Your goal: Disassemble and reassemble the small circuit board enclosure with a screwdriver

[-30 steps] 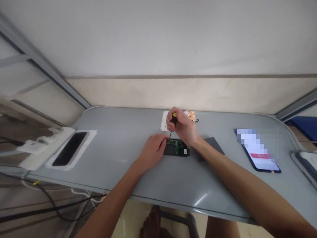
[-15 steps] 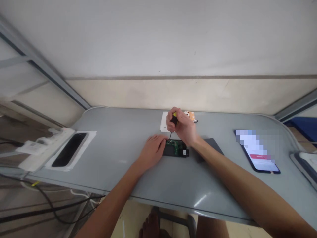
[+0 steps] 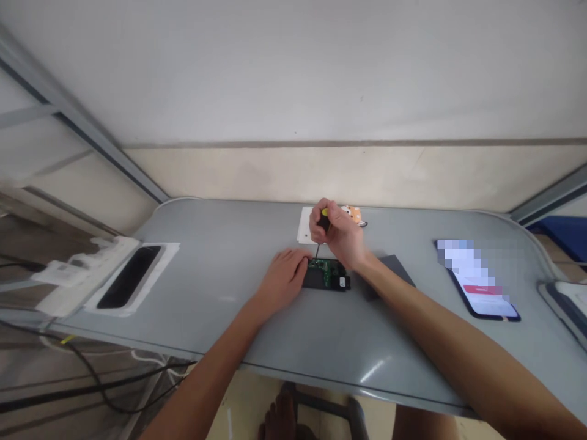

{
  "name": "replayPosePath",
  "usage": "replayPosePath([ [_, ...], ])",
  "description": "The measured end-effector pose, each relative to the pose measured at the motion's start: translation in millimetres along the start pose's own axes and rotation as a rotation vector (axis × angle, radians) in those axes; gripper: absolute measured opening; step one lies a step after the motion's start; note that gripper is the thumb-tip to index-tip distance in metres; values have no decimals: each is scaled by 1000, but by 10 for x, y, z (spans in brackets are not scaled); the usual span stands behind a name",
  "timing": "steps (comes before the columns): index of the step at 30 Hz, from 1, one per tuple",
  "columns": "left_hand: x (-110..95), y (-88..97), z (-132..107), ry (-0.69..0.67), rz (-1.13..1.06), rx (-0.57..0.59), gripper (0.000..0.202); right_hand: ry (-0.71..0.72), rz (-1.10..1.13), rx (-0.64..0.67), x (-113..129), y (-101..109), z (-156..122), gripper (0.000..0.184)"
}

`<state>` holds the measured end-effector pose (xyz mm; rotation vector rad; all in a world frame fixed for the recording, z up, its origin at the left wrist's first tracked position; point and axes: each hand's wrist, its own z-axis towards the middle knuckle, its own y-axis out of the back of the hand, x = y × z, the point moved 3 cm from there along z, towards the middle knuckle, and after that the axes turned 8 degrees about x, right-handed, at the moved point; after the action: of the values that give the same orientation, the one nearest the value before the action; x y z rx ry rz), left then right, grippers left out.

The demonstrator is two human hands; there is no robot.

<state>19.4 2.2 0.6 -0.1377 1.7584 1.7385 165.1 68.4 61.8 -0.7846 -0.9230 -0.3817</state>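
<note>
Right hand (image 3: 343, 237) around screwdriver (image 3: 323, 222), left hand (image 3: 284, 276) against circuit board (image 3: 328, 273)

Electronics repair bench: opened device (image 3: 326, 274), screwdriver (image 3: 320, 232), phone (image 3: 477, 281).

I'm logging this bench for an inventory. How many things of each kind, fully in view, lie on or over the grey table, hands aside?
opened device: 1
screwdriver in right hand: 1
lit phone: 1
grey panel: 1
black slab: 1
white sheets: 2
orange figure: 1
Total: 8
</note>
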Motion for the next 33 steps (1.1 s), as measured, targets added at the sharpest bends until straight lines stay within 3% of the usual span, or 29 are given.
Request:
replayPosePath([
  [14, 9, 3, -1, 19, -96, -26, 27, -31, 24, 4, -5, -11, -6, 39],
  [18, 114, 42, -18, 217, -333, -148, 43, -26, 37, 9, -4, -17, -3, 38],
  [21, 175, 55, -41, 332, -382, -188, 60, -22, 51, 17, -11, -14, 3, 37],
  [25, 146, 75, -60, 289, -362, -197, 50, -30, 37, 11, -7, -2, 4, 37],
  [29, 107, 76, -79, 276, -282, -160, 61, -30, 31, 7, 20, -1, 2, 37],
  [33, 102, 78, -91, 217, -254, -212, 61, -42, 13, -7, 46, -5, 9, 39],
])
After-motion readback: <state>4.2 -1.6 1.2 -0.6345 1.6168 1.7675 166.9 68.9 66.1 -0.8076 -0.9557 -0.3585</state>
